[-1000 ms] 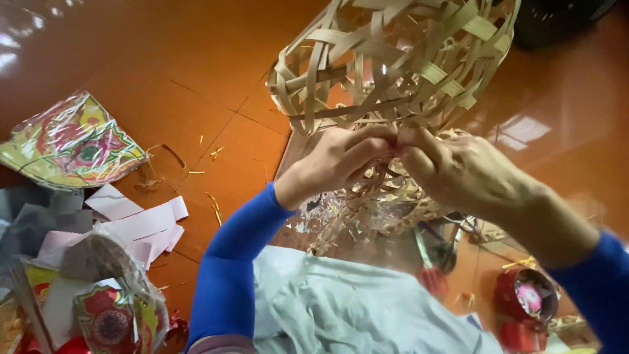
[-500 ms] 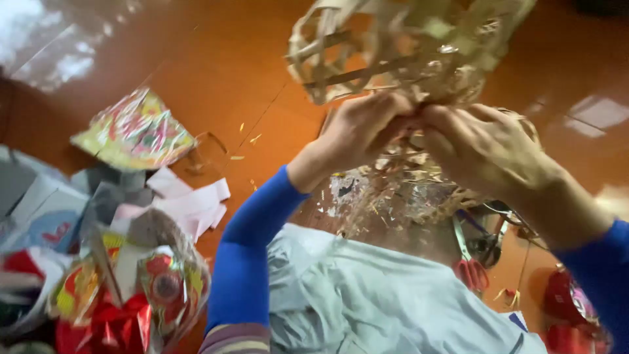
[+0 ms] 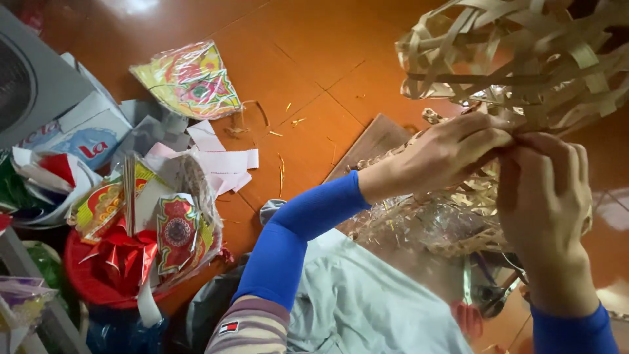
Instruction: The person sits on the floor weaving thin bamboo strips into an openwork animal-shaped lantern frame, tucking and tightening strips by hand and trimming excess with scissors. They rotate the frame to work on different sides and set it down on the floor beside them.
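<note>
Bamboo strips, pale and flat, make up the open-weave basket frame we hold up just above and beyond both hands. Our left hand is curled narrow, fingers pinched on strips at the frame's lower edge; our right hand meets it fingertip to fingertip, closed on the same bunch of strips, thumb side toward us. Which single strip each finger traps we cannot tell, since the knuckles hide the joint.

To do this weaving step well, we judge that the left hand should keep the crossing pinned flat while the right feeds one strip at a time, bending it gently so it does not crease or split. Keeping the frame close to the hands, as it is now, should stop the loose ends from springing apart.

Below our hands lies a tangle of clear crinkled wrap and strip offcuts over our grey-clad lap. Well to the left of the left hand sit a red basket with a ribbon bow and white paper slips on the orange tiled floor.
</note>
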